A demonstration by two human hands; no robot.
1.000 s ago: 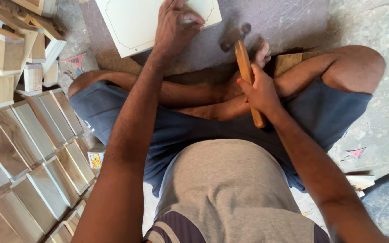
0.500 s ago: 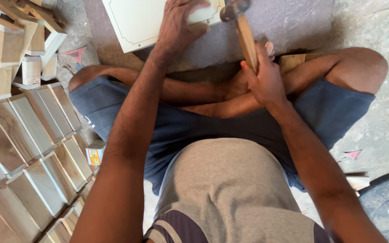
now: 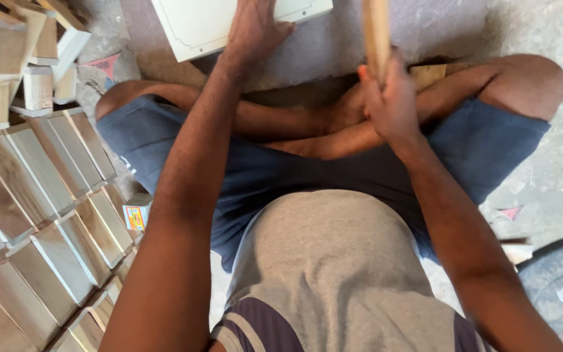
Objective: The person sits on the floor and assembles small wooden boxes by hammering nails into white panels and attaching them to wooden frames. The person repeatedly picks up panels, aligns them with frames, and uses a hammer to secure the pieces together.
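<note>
— What's the ground like where you sit?

— Rough grey concrete floor (image 3: 542, 176), dusty and speckled, out past my right hand. Ahead of both hands lies a greyish-brown mat (image 3: 425, 29).

— And off to your left?

— Rows of wooden blocks (image 3: 40, 215), packed edge to edge and slanted, well left of my left hand. Above them a loose stack of small wooden frames (image 3: 8, 58).

— Anything else lying about?

— A small yellow box (image 3: 135, 216) beside the blocks, and a dark round rim (image 3: 555, 261) low on my right. Daylight, even and soft.
</note>
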